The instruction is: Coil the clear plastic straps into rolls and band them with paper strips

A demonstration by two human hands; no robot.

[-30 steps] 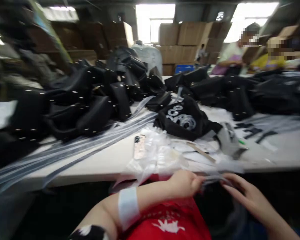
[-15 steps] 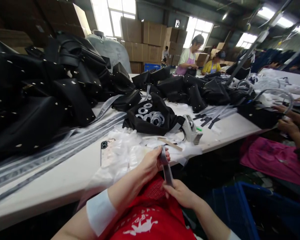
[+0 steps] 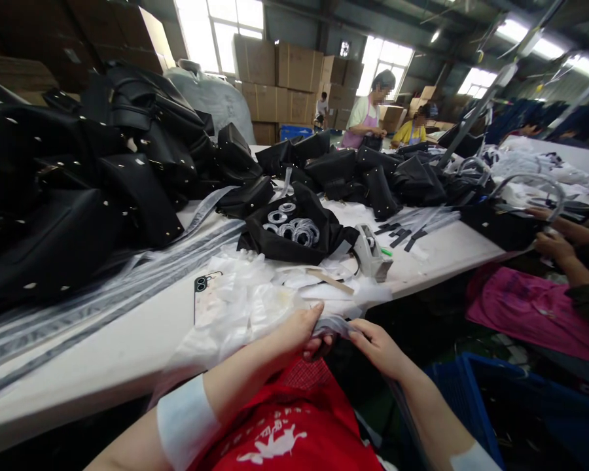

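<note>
A dark strap in clear plastic film (image 3: 334,323) stretches between my two hands at the table's front edge. My left hand (image 3: 304,330) is closed around one end, thumb on top, where the strap appears bent or coiled. My right hand (image 3: 380,347) pinches the strap a short way to the right, and a length of it hangs down behind that wrist. Just beyond the hands sits an open black bag (image 3: 258,241) holding several rolled-up plastic-wrapped straps (image 3: 302,232). Thin white plastic bags (image 3: 245,294) lie beside my left forearm.
A phone (image 3: 202,297) lies left, near long plastic-wrapped straps (image 3: 127,297). A grey tape dispenser (image 3: 372,255) stands near the edge. Black bags (image 3: 142,131) are heaped behind. Blue crate (image 3: 471,392) sits low right; a co-worker's hands (image 3: 554,245) handle a black bag.
My right hand has risen and moved right, from below my left hand to beside it. The strap, earlier slanting down between them, now runs roughly level and hangs past my right wrist.
</note>
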